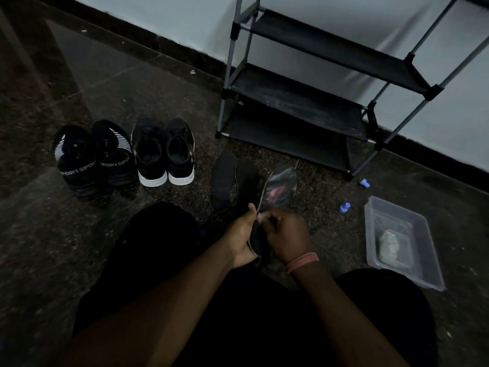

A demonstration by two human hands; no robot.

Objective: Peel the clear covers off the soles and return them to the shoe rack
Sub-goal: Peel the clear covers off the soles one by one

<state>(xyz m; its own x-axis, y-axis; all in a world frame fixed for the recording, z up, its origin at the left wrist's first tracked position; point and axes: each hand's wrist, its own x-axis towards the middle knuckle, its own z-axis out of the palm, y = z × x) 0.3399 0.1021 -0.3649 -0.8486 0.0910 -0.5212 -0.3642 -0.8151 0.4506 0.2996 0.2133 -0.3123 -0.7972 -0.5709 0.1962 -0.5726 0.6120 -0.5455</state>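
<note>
The task is approx. halfway at most, I judge: the left hand grips a dark sole at its heel end, and the right hand pinches the edge of the clear cover, which stands partly lifted off, thin, glossy and crinkled. A second sole, flat and matte, lies on the speckled stone floor just beside it; if it has a cover I cannot tell. The shoe rack, metal tubes w/ black fabric shelves, holds nothing yet.
</note>
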